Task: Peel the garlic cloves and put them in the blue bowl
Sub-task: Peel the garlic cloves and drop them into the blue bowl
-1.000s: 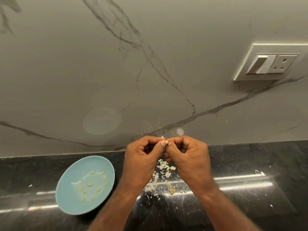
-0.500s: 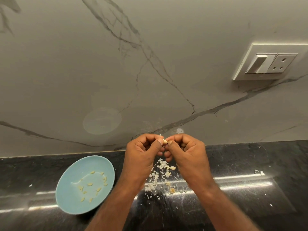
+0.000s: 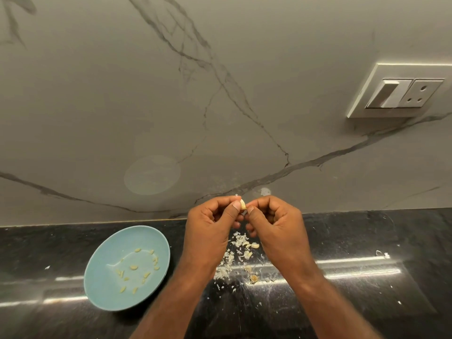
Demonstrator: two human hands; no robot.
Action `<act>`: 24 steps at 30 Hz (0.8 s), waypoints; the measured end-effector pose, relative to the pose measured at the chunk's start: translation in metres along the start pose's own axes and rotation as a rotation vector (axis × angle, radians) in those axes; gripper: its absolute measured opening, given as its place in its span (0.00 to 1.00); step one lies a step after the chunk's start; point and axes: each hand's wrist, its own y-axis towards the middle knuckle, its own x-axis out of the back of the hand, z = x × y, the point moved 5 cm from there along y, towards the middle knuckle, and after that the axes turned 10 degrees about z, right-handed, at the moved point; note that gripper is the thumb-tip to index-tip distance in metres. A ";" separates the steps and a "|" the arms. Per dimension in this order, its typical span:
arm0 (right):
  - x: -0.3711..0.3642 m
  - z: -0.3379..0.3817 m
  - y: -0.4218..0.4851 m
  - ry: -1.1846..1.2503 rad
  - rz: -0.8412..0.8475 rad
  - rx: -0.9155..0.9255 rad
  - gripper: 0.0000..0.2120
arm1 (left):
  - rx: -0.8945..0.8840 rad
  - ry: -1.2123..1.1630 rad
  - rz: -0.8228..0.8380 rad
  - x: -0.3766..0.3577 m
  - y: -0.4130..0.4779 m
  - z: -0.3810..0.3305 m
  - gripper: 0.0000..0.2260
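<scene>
Both hands are curled, the left hand (image 3: 210,231) and right hand (image 3: 276,228) pinching one small pale garlic clove (image 3: 242,204) between thumb and forefinger tips, with the other fingers folded toward the palms. Papery whitish skin flakes (image 3: 234,255) lie scattered on the glossy black counter (image 3: 342,302) directly beneath. Round, shallow blue bowl (image 3: 105,289) sits on the counter left of the left hand, not touching it, and holds smooth yellowish peeled cloves (image 3: 133,267).

Pale garlic clove (image 3: 242,204); blue bowl (image 3: 105,270) holds peeled cloves (image 3: 137,271).
</scene>
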 end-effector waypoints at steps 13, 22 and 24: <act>0.002 -0.005 0.003 0.081 0.042 -0.033 0.05 | 0.056 0.007 0.078 -0.003 0.000 0.005 0.08; 0.022 -0.013 0.010 0.078 -0.079 -0.019 0.10 | 0.161 -0.291 0.059 -0.002 0.003 0.016 0.08; 0.025 -0.012 0.012 -0.150 -0.075 -0.035 0.04 | 0.170 -0.306 0.060 -0.002 0.004 0.017 0.08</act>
